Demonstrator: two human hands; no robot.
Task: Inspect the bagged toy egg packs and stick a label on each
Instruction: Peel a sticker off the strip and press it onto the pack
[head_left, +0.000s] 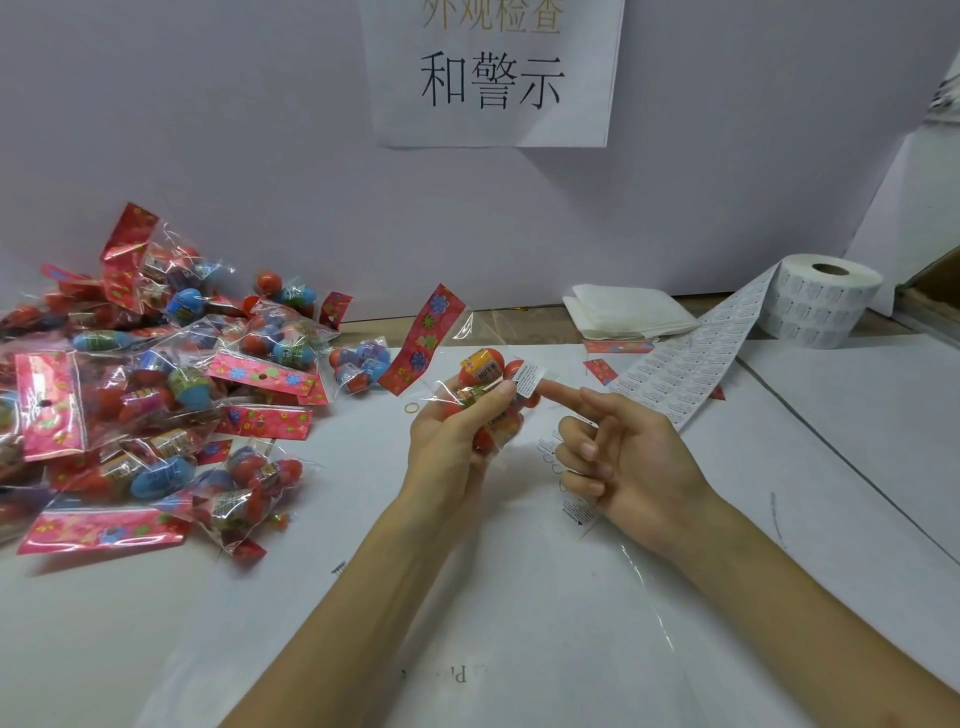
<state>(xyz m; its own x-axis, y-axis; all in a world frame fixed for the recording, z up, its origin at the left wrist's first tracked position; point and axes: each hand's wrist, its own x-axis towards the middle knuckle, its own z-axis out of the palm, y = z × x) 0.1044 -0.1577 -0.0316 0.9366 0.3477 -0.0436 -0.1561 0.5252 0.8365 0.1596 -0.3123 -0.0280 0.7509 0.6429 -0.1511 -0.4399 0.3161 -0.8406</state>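
White label (529, 379) under right hand's (631, 457) forefinger, others curled, perhaps round strip (576, 512); left hand (447, 441) grips pack (482, 368).

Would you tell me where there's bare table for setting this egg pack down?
Bare white papered table: right of the white label strip, and the near left edge before the pile of clear bagged egg packs. Crowded: that pile; folded white cloth and label roll behind.

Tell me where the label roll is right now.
In the head view, the label roll stands at the far right, right of the folded white cloth, its label strip trailing toward the right hand.
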